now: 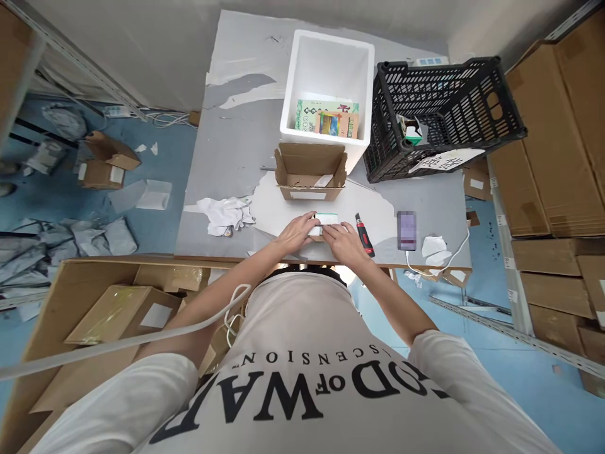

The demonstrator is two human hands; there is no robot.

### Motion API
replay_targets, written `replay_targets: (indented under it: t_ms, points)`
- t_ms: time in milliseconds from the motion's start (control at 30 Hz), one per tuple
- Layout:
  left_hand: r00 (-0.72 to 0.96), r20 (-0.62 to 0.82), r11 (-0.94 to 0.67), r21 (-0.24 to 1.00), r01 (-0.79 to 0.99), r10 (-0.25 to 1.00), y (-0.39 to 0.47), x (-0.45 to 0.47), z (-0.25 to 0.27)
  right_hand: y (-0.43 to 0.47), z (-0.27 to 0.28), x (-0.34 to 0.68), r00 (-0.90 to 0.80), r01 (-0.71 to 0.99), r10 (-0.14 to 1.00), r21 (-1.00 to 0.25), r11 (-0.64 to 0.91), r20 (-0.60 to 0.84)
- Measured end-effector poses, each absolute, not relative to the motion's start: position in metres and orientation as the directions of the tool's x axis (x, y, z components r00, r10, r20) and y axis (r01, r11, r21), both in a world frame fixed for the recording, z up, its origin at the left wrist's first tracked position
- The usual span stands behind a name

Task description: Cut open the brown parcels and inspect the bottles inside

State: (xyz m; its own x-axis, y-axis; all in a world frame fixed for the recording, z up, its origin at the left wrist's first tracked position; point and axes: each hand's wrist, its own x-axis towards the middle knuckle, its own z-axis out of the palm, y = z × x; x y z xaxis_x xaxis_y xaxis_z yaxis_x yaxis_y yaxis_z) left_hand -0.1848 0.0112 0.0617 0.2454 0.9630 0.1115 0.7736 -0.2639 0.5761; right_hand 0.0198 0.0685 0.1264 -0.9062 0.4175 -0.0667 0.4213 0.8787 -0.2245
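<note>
Near the front edge of the table, my left hand (297,232) and my right hand (346,242) grip a small white box (326,219) with a green edge from both sides. My fingers are closed on its near part and hide much of it. Just beyond stands an open cardboard box (309,175) with its flaps up and a white label on its front. A red and black utility knife (364,236) lies right of my right hand, its blade end pointing away from me. Crumpled white paper (227,215) rests to the left of my left hand.
A white foam box (289,88) holding printed packs stands behind the cardboard box. Right of it is a black plastic crate (454,126) with a small carton inside. A phone (407,231) on a cable lies at right. A large carton (94,261) of boxes stands at front left.
</note>
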Motion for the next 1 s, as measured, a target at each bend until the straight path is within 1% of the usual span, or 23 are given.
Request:
replay_targets:
  t_ms: [67, 133, 233, 300, 367, 467, 533, 600, 667, 733, 800, 933, 1000]
  points:
    - [0.219, 0.127, -0.252, 0.575, 0.779, 0.967, 0.012, -0.183, 0.061, 0.070, 0.128, 0.018, -0.870, 0.492, 0.486, -0.194, 0.848, -0.083]
    - [0.207, 0.138, -0.249, 0.572, 0.782, 0.968, 0.012, -0.182, 0.061, 0.075, 0.128, 0.017, -0.833, 0.553, 0.542, -0.208, 0.807, -0.110]
    - [0.286, 0.112, -0.301, 0.535, 0.790, 0.952, 0.012, -0.182, 0.065, 0.088, 0.128, 0.012, -0.798, 0.603, 0.581, -0.258, 0.755, -0.163]
    - [0.340, 0.090, -0.336, 0.518, 0.787, 0.936, 0.010, -0.183, 0.071, 0.096, 0.130, 0.009, -0.792, 0.611, 0.577, -0.267, 0.745, -0.200]
    - [0.326, 0.081, -0.316, 0.544, 0.777, 0.942, 0.009, -0.184, 0.079, 0.101, 0.133, 0.006, -0.808, 0.588, 0.543, -0.252, 0.769, -0.228]
    - [0.202, 0.064, -0.194, 0.651, 0.734, 0.977, 0.009, -0.182, 0.090, 0.100, 0.139, 0.004, -0.835, 0.541, 0.489, -0.218, 0.812, -0.251]
    - [0.080, 0.049, -0.091, 0.708, 0.700, 0.996, 0.012, -0.178, 0.097, 0.098, 0.142, 0.003, -0.833, 0.542, 0.488, -0.208, 0.814, -0.261]
    - [-0.027, 0.020, 0.004, 0.726, 0.688, 0.999, 0.018, -0.173, 0.103, 0.097, 0.145, 0.001, -0.814, 0.570, 0.513, -0.207, 0.795, -0.272]
    - [-0.074, -0.028, 0.071, 0.715, 0.696, 0.997, 0.024, -0.170, 0.107, 0.097, 0.148, -0.002, -0.790, 0.604, 0.544, -0.213, 0.768, -0.282]
    - [-0.068, -0.070, 0.097, 0.695, 0.712, 0.995, 0.027, -0.171, 0.109, 0.098, 0.150, -0.003, -0.777, 0.623, 0.559, -0.230, 0.748, -0.288]
    - [-0.019, -0.081, 0.069, 0.681, 0.729, 0.997, 0.026, -0.174, 0.109, 0.100, 0.151, -0.001, -0.780, 0.622, 0.554, -0.260, 0.739, -0.291]
    - [0.059, -0.045, -0.013, 0.683, 0.731, 0.997, 0.018, -0.180, 0.104, 0.103, 0.148, 0.012, -0.813, 0.582, 0.521, -0.325, 0.745, -0.262]
    - [0.055, -0.030, -0.018, 0.703, 0.711, 0.998, 0.015, -0.179, 0.099, 0.102, 0.145, 0.020, -0.814, 0.581, 0.532, -0.307, 0.754, -0.234]
